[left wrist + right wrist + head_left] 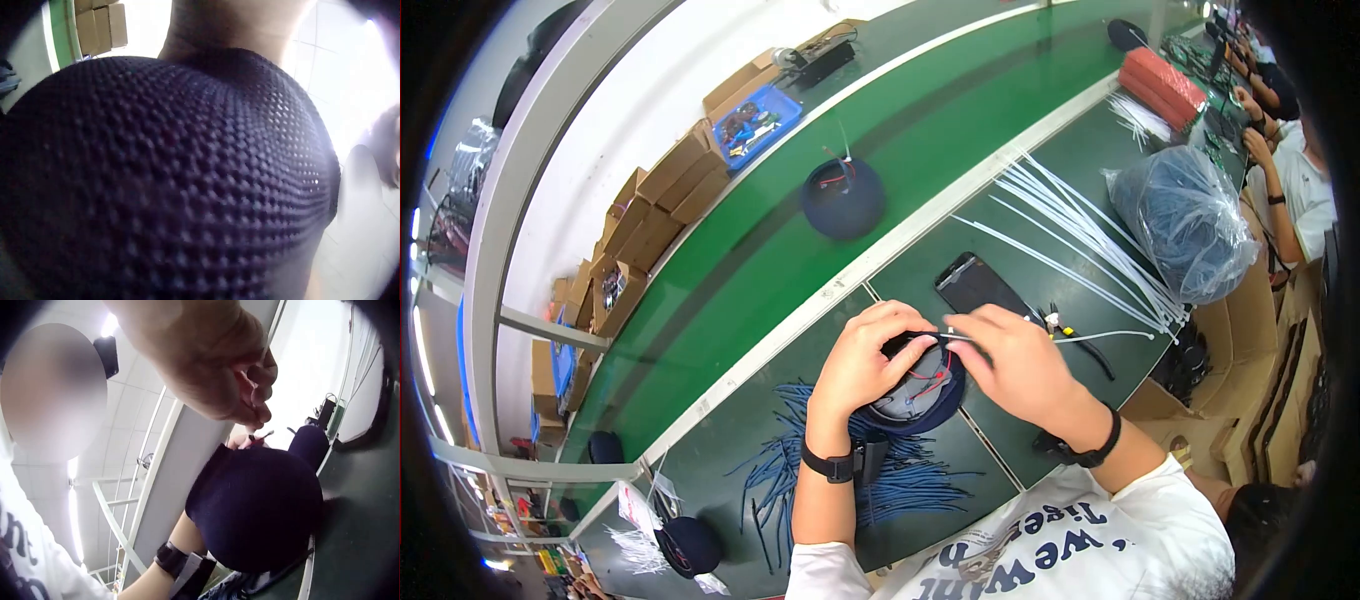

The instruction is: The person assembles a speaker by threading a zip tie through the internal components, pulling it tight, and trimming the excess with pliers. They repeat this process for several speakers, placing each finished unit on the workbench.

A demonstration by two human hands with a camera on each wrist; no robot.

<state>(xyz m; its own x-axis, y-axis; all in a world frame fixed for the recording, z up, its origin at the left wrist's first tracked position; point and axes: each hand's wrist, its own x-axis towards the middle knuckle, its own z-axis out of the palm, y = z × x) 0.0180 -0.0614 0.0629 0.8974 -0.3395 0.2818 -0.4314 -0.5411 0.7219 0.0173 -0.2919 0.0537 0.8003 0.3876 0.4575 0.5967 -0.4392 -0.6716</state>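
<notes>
A round, dark navy shell covered in mesh cloth (945, 408) is held with its opening up, showing a grey inside with red wires. My left hand (862, 358) grips its rim, thumb over the edge. In the left wrist view the mesh cloth (175, 175) fills most of the picture and hides the fingers. My right hand (1022, 368) pinches a white cable tie (1105, 335) at the rim, close to the left fingertips, and the tie's tail sticks out to the right. The right wrist view shows these curled fingers (259, 394) just above the shell.
Loose white cable ties (1090, 240) fan out behind a phone (970, 285) and wire cutters (1090, 350). Blue cords (920, 485) lie in a heap under the left forearm. Another round shell (843, 205) sits on the green belt (960, 130). A plastic-wrapped bundle (1180, 225) stands at right.
</notes>
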